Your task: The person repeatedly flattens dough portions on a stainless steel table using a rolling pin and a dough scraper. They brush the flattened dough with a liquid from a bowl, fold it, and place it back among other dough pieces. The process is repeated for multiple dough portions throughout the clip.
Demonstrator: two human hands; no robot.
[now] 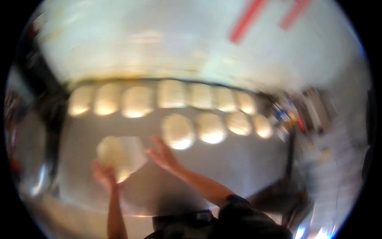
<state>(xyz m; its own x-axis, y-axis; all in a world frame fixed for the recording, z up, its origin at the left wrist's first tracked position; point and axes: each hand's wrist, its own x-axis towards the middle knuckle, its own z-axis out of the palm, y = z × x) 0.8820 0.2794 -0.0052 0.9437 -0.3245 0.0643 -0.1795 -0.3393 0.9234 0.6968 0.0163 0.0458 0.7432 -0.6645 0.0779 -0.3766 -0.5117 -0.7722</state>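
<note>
My left hand (104,176) is at the lower left edge of a pale, flat round piece (112,152) that looks like dough, and seems to hold it there; blur hides the exact grip. This piece overlaps a white sheet (135,149) on its right. Just right of the sheet, my right hand (162,155) is empty, its fingers apart. Beyond it lies a similar pale round (178,131), the leftmost of a shorter front row. All of this is over a grey worktop (209,167).
Several more pale rounds (171,94) form a row along the worktop's far edge, against a pale upright surface (134,38) with red marks. Blurred mixed items (286,115) crowd the right end. A dark upright edge (53,134) borders the left.
</note>
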